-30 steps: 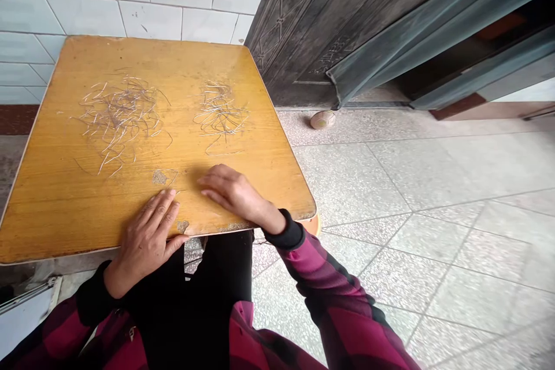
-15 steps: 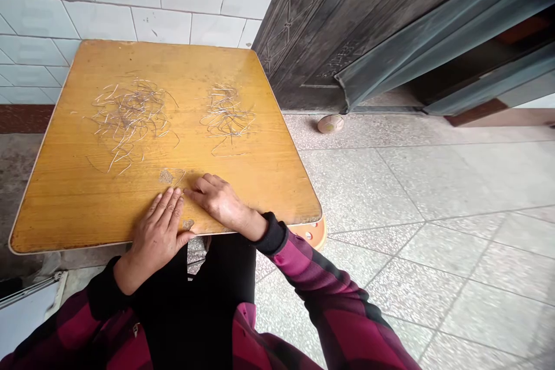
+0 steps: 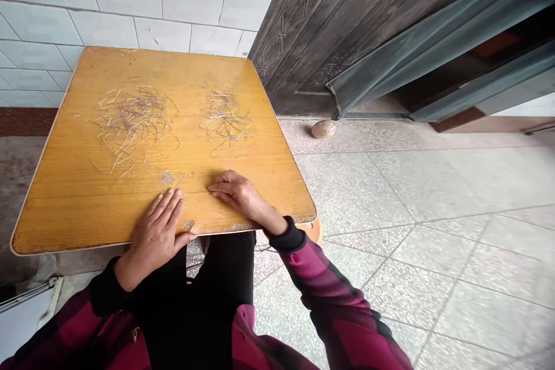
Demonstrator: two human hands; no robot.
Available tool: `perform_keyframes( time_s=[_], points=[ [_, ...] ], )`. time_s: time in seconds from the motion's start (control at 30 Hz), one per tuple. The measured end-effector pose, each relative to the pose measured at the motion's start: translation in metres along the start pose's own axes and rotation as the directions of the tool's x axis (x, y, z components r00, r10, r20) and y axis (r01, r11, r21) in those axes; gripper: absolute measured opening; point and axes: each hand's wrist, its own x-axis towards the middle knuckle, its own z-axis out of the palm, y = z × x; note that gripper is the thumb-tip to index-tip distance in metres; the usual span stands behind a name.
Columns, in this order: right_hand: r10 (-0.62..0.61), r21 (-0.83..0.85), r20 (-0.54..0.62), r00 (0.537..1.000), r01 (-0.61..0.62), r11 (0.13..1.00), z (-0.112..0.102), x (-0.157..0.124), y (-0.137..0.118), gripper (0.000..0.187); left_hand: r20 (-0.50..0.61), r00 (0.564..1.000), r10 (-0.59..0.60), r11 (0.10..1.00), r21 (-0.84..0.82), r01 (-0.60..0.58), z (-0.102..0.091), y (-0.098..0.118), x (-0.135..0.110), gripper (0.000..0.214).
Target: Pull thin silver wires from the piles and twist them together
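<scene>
A small ball (image 3: 323, 129) rests on terrazzo floor (image 3: 433, 266) by a dark metal door (image 3: 347, 29).

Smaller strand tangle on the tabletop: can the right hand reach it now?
Probably yes: the right hand rests on the wooden tabletop, and nothing stands between it and the smaller strand tangle.

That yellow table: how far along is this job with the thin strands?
Done: two loose piles of thin strands, a larger pile and a smaller pile, lie on the yellow table. In hand: the right hand has its fingertips at the end of a single strand near the table's near edge, while the left hand lies flat beside it. Left: how much remains cannot be told from this view.
</scene>
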Motion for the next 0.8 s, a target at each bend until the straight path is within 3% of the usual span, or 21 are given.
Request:
perform_keyframes(
  time_s=[0.23, 0.37, 0.47, 0.6, 0.7, 0.8],
  points=[
    [0.139, 0.129, -0.077, 0.987, -0.129, 0.983, -0.025, -0.02, -0.002, 0.021, -0.173, 0.983, -0.06, 0.987, -0.156, 0.033, -0.018, -0.014, 0.001, 0.049],
    [0.231, 0.102, -0.169, 0.958, -0.216, 0.971, -0.014, -0.029, -0.009, 0.022, -0.176, 0.98, -0.093, 0.994, -0.075, 0.081, -0.026, -0.035, 0.017, 0.049],
    [0.177, -0.02, -0.232, 0.956, -0.187, 0.982, 0.003, -0.029, -0.021, 0.031, -0.105, 0.99, -0.089, 0.996, -0.012, 0.088, -0.015, -0.044, 0.033, 0.049],
    [0.059, -0.245, -0.056, 0.997, -0.071, 0.967, 0.022, -0.027, -0.042, 0.048, 0.075, 0.99, -0.123, 0.992, 0.047, 0.119, 0.006, -0.044, 0.042, 0.051],
    [0.061, -0.313, 0.054, 0.997, -0.041, 0.949, 0.028, -0.028, -0.052, 0.058, 0.109, 0.982, -0.157, 0.986, 0.077, 0.149, 0.015, -0.04, 0.041, 0.051],
    [0.081, -0.327, 0.077, 0.994, -0.051, 0.944, 0.031, -0.031, -0.053, 0.064, 0.103, 0.978, -0.18, 0.982, 0.078, 0.173, 0.017, -0.038, 0.039, 0.051]
  ],
)
